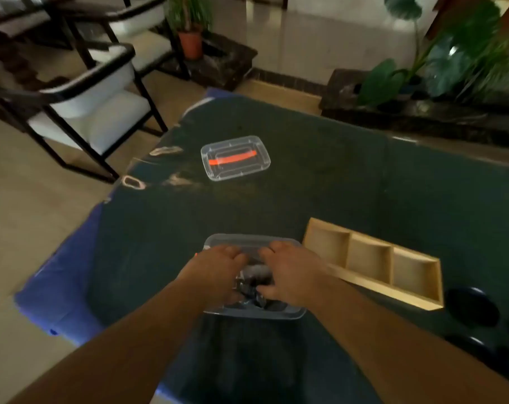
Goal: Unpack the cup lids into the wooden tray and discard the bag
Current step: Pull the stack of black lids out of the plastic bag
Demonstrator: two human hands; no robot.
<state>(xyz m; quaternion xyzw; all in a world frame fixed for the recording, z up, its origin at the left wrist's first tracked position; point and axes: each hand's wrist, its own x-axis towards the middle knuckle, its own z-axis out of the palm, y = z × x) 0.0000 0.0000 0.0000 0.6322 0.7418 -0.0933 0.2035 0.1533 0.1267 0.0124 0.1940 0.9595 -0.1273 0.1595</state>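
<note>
Both hands reach into a clear box [254, 312] near the front of the bench [320, 185], which has a dark green cover. Left hand [218, 272] lies palm down over the left half of the box, fingers curled down into it. Right hand [291, 275] lies over the right half, fingers bent inward toward the left hand. Between them sits a crumpled clear bag [252, 282] with dark contents, probably the lids; the picture is too blurred to confirm. Both hands touch the bag, but whether either has closed a grip on it cannot be told. Tray [372, 262]: light wood, three compartments in a row, lying on the bench just right of the box, angled away to the right; all three compartments show bare wood. Lid of the box [235, 157]: clear with an orange handle, flat on the bench well behind the box, toward the far left. Dark round objects [471, 306] at the right edge of the bench, near the tray's end; too dim to identify. Chairs [87, 91] stand on the floor at left; potted plants [190, 27] behind.
</note>
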